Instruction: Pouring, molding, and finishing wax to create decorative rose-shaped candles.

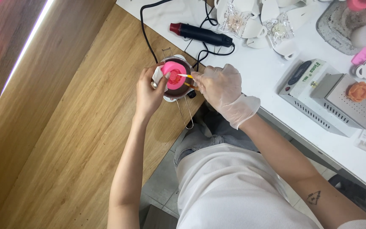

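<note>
- Mould, pink, one: held over the small metal pot, at worktop edge, likely so drips fall in.
- Left hand, bare: fingers curled around mould, steadying it.
- Right hand, gloved: pinching one thin stick, tip in mould cavity.
- Beyond pot: one black heat gun. Right of pot: one scale, one orange flower casting.

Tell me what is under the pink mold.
Beneath the pink mold sits a small metal pot with a wire handle, on the wooden table. The mold covers the pot's contents, so they cannot be seen.
</note>
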